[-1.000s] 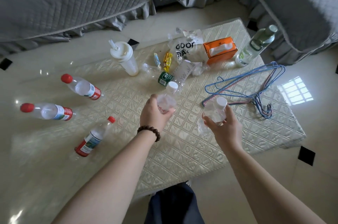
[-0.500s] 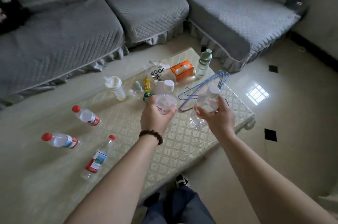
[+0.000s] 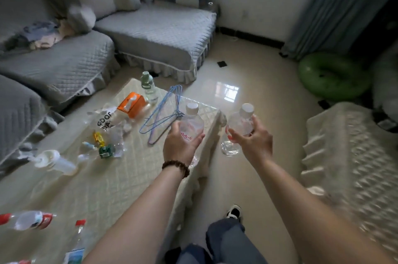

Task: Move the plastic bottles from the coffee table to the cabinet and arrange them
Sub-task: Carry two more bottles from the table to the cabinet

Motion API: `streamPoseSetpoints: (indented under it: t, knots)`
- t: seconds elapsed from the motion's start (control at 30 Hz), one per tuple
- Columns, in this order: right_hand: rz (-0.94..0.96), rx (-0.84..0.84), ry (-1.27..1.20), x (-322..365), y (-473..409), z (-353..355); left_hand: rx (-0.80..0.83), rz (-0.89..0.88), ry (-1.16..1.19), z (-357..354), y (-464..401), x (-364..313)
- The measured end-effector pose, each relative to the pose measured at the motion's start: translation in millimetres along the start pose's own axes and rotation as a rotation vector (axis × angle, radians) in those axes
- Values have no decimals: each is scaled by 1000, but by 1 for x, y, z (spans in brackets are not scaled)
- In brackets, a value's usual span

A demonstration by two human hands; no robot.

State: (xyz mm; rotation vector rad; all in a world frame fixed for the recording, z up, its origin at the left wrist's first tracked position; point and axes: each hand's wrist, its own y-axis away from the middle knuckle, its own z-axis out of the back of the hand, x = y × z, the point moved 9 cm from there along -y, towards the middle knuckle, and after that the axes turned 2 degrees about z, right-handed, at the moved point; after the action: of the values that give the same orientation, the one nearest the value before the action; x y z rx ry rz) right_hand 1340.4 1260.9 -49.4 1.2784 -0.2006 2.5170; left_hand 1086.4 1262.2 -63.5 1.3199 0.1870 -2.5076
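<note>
Left hand (image 3: 182, 145) wrapped round a clear white-capped bottle (image 3: 191, 122), a second clear bottle (image 3: 240, 126) gripped by the right hand (image 3: 252, 141), both held upright past the coffee table (image 3: 103, 182) edge, red-capped bottles (image 3: 25, 219) left lying on it near blue hangers (image 3: 163, 113).

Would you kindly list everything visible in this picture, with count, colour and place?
held bottles: two, clear with white caps, one in each hand
red-capped bottles: at least two, clear, lying at the coffee table's near left
coffee table: one, cream quilted cover, left
green-capped bottle: one, upright, far table end
tissue box: one, orange, beside it
hangers: a bunch, blue wire, on the table
white-lidded cup: one, lying left
sofa: grey, behind
green ring: one, floor at right
left hand: grips one bottle
right hand: grips the other
</note>
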Motion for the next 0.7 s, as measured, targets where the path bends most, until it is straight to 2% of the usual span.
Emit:
streamPoseSetpoints:
  t: [0.33,0.7]
  knots:
    - [-223,-270,-19,-120,5,149,350,-169,19,-162,43,-109]
    - [-429,-543,-120,-253,-8,318,648,-283,35,-360,123,-235]
